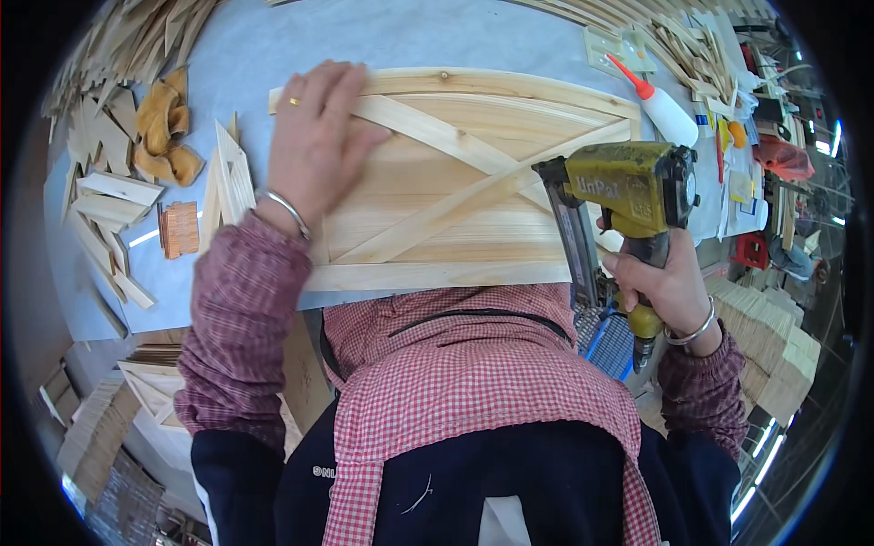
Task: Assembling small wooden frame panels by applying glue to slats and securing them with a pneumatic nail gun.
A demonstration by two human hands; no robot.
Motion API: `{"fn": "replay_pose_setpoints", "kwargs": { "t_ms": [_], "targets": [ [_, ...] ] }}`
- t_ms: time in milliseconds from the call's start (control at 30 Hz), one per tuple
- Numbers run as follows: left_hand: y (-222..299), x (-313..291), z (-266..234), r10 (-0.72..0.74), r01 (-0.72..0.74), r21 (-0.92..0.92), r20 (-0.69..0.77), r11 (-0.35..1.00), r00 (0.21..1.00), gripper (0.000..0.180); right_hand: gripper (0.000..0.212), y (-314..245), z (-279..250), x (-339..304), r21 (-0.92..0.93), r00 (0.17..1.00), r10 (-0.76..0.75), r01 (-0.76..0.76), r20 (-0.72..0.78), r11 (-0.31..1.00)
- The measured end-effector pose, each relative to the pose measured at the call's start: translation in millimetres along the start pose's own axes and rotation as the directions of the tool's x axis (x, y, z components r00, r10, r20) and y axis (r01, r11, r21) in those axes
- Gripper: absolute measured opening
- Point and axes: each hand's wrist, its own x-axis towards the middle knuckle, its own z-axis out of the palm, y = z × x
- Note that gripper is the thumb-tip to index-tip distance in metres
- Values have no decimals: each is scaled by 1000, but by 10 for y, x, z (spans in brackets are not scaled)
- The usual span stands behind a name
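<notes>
A pale wooden panel [410, 218] with a raised frame and crossed diagonal strips lies on the table in front of me. My left hand [319, 127] rests over the panel's far left corner, thumb apart from the fingers and reaching toward the upper end of one diagonal strip. My right hand [660, 278] is wrapped round the grip of a yellow and black nail gun [619, 187]. The gun's nose points left, over the panel's right part near the strip ends. Its magazine slants down across the panel's right edge and hides part of it.
A glue bottle [669, 114] with a red nozzle lies beyond the panel's right corner. Wood offcuts [109, 200] and tan gloves [164, 127] are at the left. More thin strips [683, 55] lie far right. Stacked wood pieces [765, 337] stand at the lower right.
</notes>
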Motion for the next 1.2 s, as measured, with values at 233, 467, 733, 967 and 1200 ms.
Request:
{"fn": "replay_pose_setpoints", "kwargs": {
  "t_ms": [233,467,733,967,1200],
  "targets": [
    [-214,23,-43,-83,84,-3,111,996,990,49,31,-129,70,209,-46,998,-37,40,60,998],
    [-229,41,-18,-103,117,-105,129,988,986,49,22,-184,135,306,-55,998,-36,39,57,998],
    [-271,35,-43,-81,95,-110,128,989,988,50,29,-122,120,329,-121,994,7,6,106,993],
    [-256,18,-38,-93,111,-135,131,985,987,51,13,-128,133,301,-49,997,-11,15,76,999],
    [-271,27,-46,-91,110,-130,144,985,985,50,14,-148,156,267,-92,993,-65,74,100,993]
  ]
}}
